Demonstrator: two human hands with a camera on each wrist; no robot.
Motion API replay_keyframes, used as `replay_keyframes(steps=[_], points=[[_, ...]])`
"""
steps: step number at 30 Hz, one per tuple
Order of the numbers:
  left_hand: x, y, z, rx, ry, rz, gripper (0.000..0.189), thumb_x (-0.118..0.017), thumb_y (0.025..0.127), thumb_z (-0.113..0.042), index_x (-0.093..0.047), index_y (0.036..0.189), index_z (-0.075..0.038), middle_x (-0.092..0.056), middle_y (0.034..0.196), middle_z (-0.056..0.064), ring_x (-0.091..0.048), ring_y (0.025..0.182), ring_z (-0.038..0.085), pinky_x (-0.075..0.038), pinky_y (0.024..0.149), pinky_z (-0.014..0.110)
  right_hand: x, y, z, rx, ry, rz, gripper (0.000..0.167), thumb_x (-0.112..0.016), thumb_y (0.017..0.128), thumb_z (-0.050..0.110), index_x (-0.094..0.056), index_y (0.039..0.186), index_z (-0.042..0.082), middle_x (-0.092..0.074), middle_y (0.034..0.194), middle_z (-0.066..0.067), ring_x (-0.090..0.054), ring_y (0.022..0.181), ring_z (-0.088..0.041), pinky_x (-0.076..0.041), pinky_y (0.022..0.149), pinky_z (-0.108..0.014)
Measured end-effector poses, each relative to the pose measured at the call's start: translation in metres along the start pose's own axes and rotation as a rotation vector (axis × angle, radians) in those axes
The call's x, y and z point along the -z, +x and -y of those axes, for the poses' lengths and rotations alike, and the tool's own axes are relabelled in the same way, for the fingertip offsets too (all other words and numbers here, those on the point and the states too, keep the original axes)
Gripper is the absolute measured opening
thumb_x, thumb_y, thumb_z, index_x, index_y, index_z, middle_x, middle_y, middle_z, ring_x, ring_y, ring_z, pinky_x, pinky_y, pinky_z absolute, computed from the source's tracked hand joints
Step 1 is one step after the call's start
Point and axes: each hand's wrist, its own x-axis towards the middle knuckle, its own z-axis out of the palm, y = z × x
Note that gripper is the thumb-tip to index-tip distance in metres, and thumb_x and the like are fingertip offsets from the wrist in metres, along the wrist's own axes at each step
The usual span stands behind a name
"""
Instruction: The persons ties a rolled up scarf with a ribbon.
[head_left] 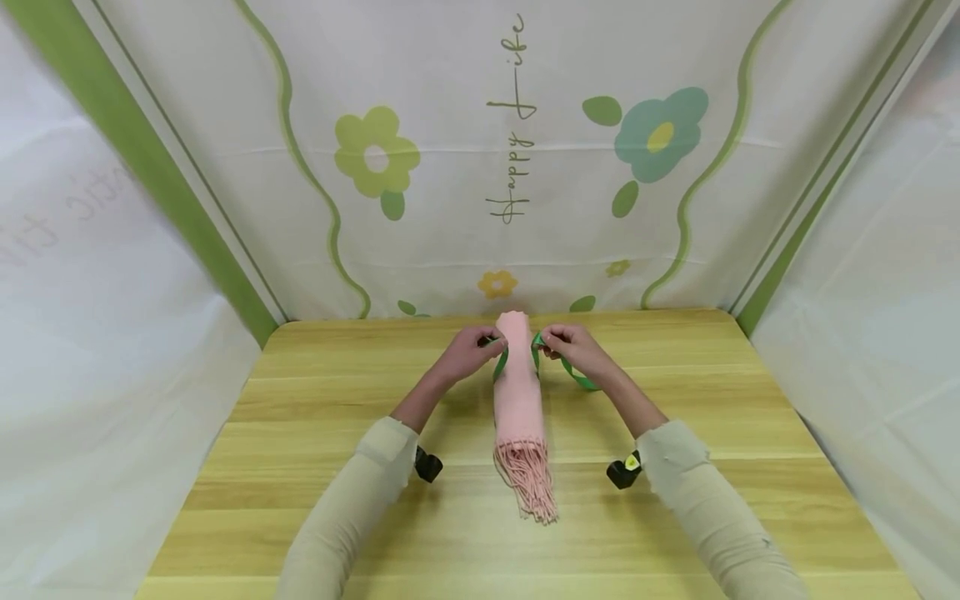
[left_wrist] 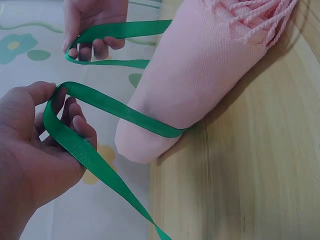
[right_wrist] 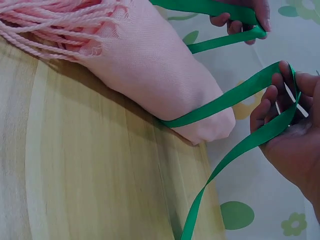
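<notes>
A rolled pink scarf [head_left: 517,392] lies lengthwise on the wooden table, its twisted fringe [head_left: 528,479] toward the near side. A green ribbon [left_wrist: 125,116] passes under the roll near its far end and comes up on both sides. On the left, my left hand [head_left: 471,350] pinches one length of it between thumb and fingers, with a tail hanging down. My right hand [head_left: 573,346] pinches the other length on the right, and its loose tail [right_wrist: 240,147] drops toward the table. Both hands are raised a little above the scarf's sides.
The wooden table [head_left: 300,467] ends at a white floral curtain [head_left: 450,208] right behind the scarf's far end. Similar cloth hangs at left and right. Black wrist-camera mounts [head_left: 428,465] sit below each forearm, close over the tabletop.
</notes>
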Motion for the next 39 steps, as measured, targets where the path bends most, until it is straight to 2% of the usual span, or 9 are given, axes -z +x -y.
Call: replay_keyframes(steps=[5, 8, 12, 16, 21, 28, 31, 34, 39], points=[[-0.001, 0.001, -0.001, -0.001, -0.002, -0.008, 0.018, -0.058, 0.101, -0.018, -0.071, 0.098, -0.006, -0.060, 0.087, 0.005, -0.044, 0.067, 0.013, -0.039, 0.061, 0.027, -0.004, 0.003, 0.005, -0.004, -0.017, -0.016, 0.029, -0.049, 0.106, 0.013, -0.061, 0.102, -0.013, -0.064, 0.091, -0.015, -0.059, 0.081, -0.011, -0.050, 0.073, -0.024], [-0.002, 0.002, -0.002, -0.014, 0.006, -0.005, 0.017, -0.058, 0.101, -0.016, -0.071, 0.098, -0.005, -0.063, 0.091, 0.006, -0.046, 0.066, 0.013, -0.040, 0.060, 0.026, -0.007, 0.003, 0.009, -0.002, -0.025, -0.023, 0.029, -0.051, 0.105, 0.014, -0.063, 0.103, -0.012, -0.063, 0.097, -0.027, -0.061, 0.085, -0.016, -0.050, 0.073, -0.024], [-0.004, 0.004, -0.002, -0.034, 0.014, 0.006, 0.018, -0.057, 0.101, -0.015, -0.071, 0.099, -0.003, -0.065, 0.101, 0.010, -0.051, 0.070, 0.013, -0.042, 0.062, 0.026, -0.011, 0.004, 0.011, -0.011, -0.025, -0.047, 0.029, -0.053, 0.104, 0.015, -0.064, 0.105, -0.011, -0.062, 0.101, -0.032, -0.061, 0.087, -0.020, -0.049, 0.073, -0.023], [-0.006, 0.005, -0.004, -0.037, 0.026, 0.012, 0.018, -0.057, 0.101, -0.015, -0.070, 0.095, -0.005, -0.066, 0.111, 0.011, -0.059, 0.088, 0.017, -0.049, 0.076, 0.031, -0.013, 0.006, 0.009, -0.008, -0.040, -0.081, 0.027, -0.056, 0.103, 0.018, -0.064, 0.106, -0.007, -0.064, 0.098, -0.026, -0.062, 0.087, -0.024, -0.049, 0.073, -0.023], [-0.010, 0.008, -0.004, -0.050, -0.005, 0.042, 0.027, -0.057, 0.101, -0.015, -0.063, 0.084, 0.005, -0.064, 0.129, 0.012, -0.059, 0.121, 0.026, -0.050, 0.099, 0.043, -0.014, 0.007, 0.008, 0.029, -0.073, -0.089, 0.023, -0.058, 0.102, 0.020, -0.065, 0.106, -0.002, -0.065, 0.096, -0.020, -0.061, 0.088, -0.030, -0.049, 0.073, -0.025], [-0.014, 0.011, -0.001, -0.032, -0.107, 0.099, 0.025, -0.056, 0.101, -0.013, -0.062, 0.085, 0.006, -0.062, 0.135, 0.013, -0.054, 0.133, 0.026, -0.049, 0.103, 0.040, -0.017, 0.008, 0.012, 0.057, -0.104, -0.069, 0.020, -0.057, 0.103, 0.021, -0.066, 0.105, 0.003, -0.062, 0.098, -0.024, -0.055, 0.080, -0.018, -0.047, 0.072, -0.030], [-0.016, 0.011, 0.000, -0.017, -0.133, 0.112, 0.023, -0.057, 0.102, -0.014, -0.064, 0.087, 0.002, -0.062, 0.135, 0.014, -0.055, 0.132, 0.026, -0.049, 0.104, 0.039, -0.018, 0.009, 0.012, 0.076, -0.122, -0.069, 0.019, -0.057, 0.103, 0.020, -0.066, 0.104, 0.003, -0.061, 0.093, -0.019, -0.051, 0.078, -0.017, -0.045, 0.071, -0.032], [-0.018, 0.012, 0.001, -0.006, -0.166, 0.120, 0.022, -0.057, 0.102, -0.013, -0.065, 0.088, 0.002, -0.063, 0.131, 0.016, -0.062, 0.119, 0.026, -0.053, 0.098, 0.041, -0.018, 0.010, 0.013, 0.087, -0.138, -0.068, 0.019, -0.056, 0.103, 0.020, -0.066, 0.103, 0.003, -0.061, 0.092, -0.014, -0.051, 0.078, -0.016, -0.045, 0.072, -0.032], [-0.023, 0.014, 0.003, -0.024, -0.190, 0.121, 0.020, -0.058, 0.101, -0.011, -0.066, 0.091, 0.004, -0.068, 0.105, 0.015, -0.066, 0.090, 0.017, -0.056, 0.085, 0.039, -0.018, 0.011, 0.014, 0.068, -0.144, -0.055, 0.020, -0.055, 0.104, 0.022, -0.066, 0.104, 0.005, -0.061, 0.100, -0.026, -0.050, 0.078, -0.017, -0.043, 0.070, -0.030]])
